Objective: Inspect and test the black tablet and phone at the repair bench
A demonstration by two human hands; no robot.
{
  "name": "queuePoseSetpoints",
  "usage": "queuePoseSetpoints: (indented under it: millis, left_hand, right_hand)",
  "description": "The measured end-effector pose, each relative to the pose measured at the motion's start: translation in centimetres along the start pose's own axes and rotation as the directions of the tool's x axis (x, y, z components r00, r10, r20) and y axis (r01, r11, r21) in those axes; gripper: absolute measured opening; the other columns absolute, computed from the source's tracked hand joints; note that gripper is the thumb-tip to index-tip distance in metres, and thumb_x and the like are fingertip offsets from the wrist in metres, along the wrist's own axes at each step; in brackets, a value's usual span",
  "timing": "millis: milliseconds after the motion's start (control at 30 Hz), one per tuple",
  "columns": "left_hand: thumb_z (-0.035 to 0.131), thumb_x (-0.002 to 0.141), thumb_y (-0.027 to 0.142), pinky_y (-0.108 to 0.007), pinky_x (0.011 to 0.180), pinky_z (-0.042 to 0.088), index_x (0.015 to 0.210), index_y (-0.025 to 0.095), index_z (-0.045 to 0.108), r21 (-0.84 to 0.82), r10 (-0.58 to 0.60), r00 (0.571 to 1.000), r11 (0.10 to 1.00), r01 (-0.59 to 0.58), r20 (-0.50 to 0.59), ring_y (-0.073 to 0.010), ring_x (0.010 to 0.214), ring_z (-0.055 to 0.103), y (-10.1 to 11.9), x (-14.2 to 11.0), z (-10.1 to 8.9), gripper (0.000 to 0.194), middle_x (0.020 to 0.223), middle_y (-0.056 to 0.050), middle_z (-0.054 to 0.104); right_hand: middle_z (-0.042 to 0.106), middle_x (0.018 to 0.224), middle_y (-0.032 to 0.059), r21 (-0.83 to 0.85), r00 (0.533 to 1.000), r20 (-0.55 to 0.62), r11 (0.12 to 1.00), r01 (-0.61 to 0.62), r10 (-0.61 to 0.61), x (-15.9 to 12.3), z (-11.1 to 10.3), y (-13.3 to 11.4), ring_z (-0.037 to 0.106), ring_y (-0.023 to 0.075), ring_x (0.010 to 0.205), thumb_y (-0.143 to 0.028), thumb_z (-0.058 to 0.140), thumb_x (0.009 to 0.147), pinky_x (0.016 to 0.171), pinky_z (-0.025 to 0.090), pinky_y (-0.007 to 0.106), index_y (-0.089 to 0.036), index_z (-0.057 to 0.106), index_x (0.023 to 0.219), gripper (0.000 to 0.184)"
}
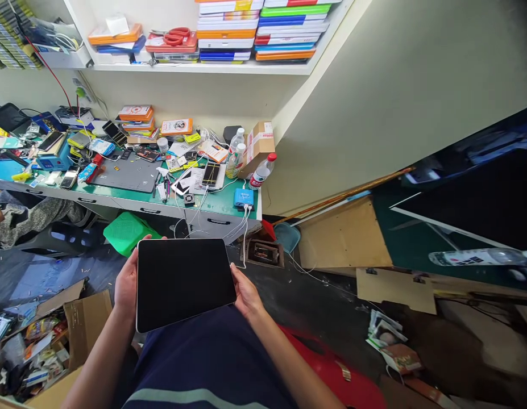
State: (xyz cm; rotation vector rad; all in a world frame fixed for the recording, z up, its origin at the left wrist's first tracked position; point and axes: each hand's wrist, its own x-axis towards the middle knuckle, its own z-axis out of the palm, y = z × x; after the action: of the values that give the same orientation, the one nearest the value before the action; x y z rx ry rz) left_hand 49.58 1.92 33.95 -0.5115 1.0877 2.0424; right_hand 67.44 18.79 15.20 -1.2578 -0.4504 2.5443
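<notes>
A tablet (184, 284) with a dark, blank screen and a light thin frame lies level above my lap, held between both hands. My left hand (127, 281) grips its left edge, the fingertips showing just past the top left corner. On the opposite edge, my right hand (245, 289) holds the right side, with its fingers mostly hidden beneath. Beyond the tablet stands a cluttered green-topped workbench (229, 199). On its near right corner sits a small blue charger box (244, 197) with white cables plugged in.
Bottles (263, 170) and a cardboard box (260, 145) stand at the bench's right end. A green bin (127, 232) is below the bench. An open carton of scrap (90, 324) is at lower left, a red stool (331, 369) at lower right. Another person's sleeve (37, 218) shows at left.
</notes>
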Motion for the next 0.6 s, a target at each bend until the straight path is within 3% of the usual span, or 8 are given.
queuePoseSetpoints:
  millis: [600]
  left_hand:
    - [0.047,0.106,0.038,-0.056,0.113,0.050,0.145,0.030,0.060,0.030,0.015,1.000,0.999,-0.016,0.017,-0.0314,0.131,0.066,0.19,0.10,-0.12,0.042,0.140,-0.007,0.070]
  right_hand:
    - [0.083,0.098,0.0055,-0.016,1.000,-0.015,1.000,-0.001,0.001,-0.39,0.72,0.02,0.079,0.0239,0.090,-0.037,0.086,0.085,0.080,0.067,0.033,-0.019,0.080,0.097,0.023]
